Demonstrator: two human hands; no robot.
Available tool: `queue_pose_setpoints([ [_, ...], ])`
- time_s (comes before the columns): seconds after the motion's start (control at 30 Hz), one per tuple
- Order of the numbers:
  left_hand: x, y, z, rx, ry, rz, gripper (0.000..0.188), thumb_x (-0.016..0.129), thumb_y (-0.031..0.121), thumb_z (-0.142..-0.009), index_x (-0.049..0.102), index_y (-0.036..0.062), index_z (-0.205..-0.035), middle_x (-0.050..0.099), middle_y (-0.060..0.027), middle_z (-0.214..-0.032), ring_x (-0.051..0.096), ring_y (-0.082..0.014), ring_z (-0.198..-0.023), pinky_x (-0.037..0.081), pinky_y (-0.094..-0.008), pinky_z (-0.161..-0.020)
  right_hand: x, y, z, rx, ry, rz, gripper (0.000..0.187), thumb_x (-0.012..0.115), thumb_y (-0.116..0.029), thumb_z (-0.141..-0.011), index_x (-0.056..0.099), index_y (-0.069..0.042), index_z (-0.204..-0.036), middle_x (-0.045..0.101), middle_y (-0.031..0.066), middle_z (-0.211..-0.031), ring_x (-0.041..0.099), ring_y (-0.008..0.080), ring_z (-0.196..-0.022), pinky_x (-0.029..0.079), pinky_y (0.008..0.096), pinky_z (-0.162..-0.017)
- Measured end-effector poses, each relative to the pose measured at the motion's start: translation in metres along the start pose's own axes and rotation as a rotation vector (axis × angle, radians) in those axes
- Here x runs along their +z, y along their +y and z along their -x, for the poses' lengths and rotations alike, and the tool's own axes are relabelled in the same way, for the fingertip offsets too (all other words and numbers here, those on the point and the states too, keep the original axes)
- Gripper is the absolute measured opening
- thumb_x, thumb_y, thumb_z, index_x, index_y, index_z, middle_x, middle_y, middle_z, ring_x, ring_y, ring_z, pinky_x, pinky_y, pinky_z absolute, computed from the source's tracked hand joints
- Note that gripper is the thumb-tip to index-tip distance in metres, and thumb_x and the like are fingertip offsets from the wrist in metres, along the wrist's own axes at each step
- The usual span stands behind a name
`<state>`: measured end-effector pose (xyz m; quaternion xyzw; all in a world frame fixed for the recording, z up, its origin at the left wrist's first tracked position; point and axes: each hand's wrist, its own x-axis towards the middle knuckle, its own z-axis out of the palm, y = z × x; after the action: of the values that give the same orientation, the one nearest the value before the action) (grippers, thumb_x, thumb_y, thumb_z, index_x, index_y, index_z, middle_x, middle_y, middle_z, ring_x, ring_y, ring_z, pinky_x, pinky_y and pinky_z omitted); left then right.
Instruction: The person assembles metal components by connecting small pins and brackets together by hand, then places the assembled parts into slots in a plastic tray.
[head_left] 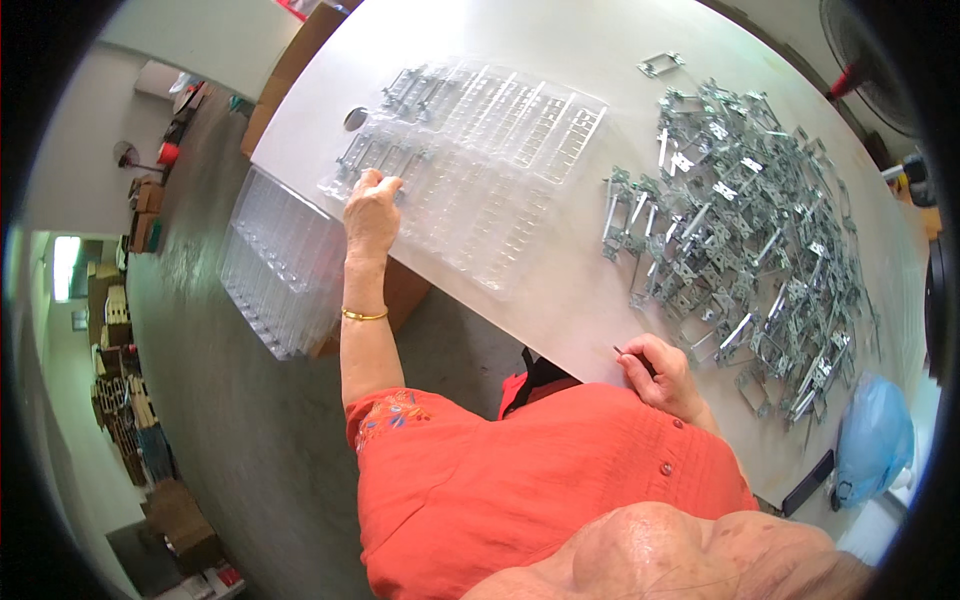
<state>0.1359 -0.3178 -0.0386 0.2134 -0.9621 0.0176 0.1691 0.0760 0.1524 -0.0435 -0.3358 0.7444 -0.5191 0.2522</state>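
Over the near clear plastic tray [480, 220], my left hand [372, 212] reaches with its fingers bent and closed on a metal bracket, mostly hidden under the fingertips. A few similar grey metal brackets [378, 155] lie in a row just beyond it. Another row of brackets [410, 90] sits in the far clear tray [560, 110]; the other slots of both trays show bare plastic. At the table's near edge, my right hand [662, 378] is curled closed. A thin dark stick-like piece [619, 350] pokes out between its thumb and fingers; its kind cannot be made out.
A large heap of metal brackets [750, 230] covers the table's right side, one bracket [660, 65] lying apart. Stacked clear trays [280, 260] stand beside the table's left edge. A blue plastic bag [875, 435] and a dark phone-like slab [808, 482] lie at the right; a fan [875, 60] stands beyond.
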Motion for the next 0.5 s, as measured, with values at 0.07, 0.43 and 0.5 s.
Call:
queue_pose_setpoints([
  [0.07,0.0,-0.006,0.001,0.041,0.016,0.001,0.027,0.061,0.0,-0.08,0.075,0.0127,-0.099,0.065,-0.0092,-0.101,0.065,-0.0298,-0.1,0.055,-0.0412,-0.083,0.0,0.0,-0.001,0.024,0.022,-0.001,0.008,0.069,-0.003,-0.089,0.063,-0.001,-0.094,0.061,0.0128,-0.079,0.061,0.0287,-0.066,0.047,0.0356,-0.059],
  [0.43,-0.04,0.094,0.004,0.154,0.225,0.233,0.027,0.06,-0.005,-0.087,0.071,0.0053,-0.11,0.068,-0.0131,-0.102,0.067,-0.0327,-0.095,0.056,-0.0414,-0.082,-0.004,-0.005,-0.003,-0.139,-0.006,0.009,0.009,0.069,-0.006,-0.09,0.063,-0.003,-0.095,0.063,0.0118,-0.081,0.062,0.0289,-0.07,0.049,0.038,-0.062],
  [0.5,-0.039,0.127,0.007,0.239,0.239,0.272,0.027,0.063,-0.004,-0.086,0.071,0.0047,-0.11,0.068,-0.0138,-0.1,0.067,-0.0315,-0.092,0.056,-0.0405,-0.078,-0.003,-0.005,-0.001,-0.146,-0.005,0.005,0.009,0.069,-0.007,-0.09,0.063,-0.003,-0.095,0.063,0.0118,-0.081,0.062,0.0291,-0.07,0.049,0.0381,-0.062],
])
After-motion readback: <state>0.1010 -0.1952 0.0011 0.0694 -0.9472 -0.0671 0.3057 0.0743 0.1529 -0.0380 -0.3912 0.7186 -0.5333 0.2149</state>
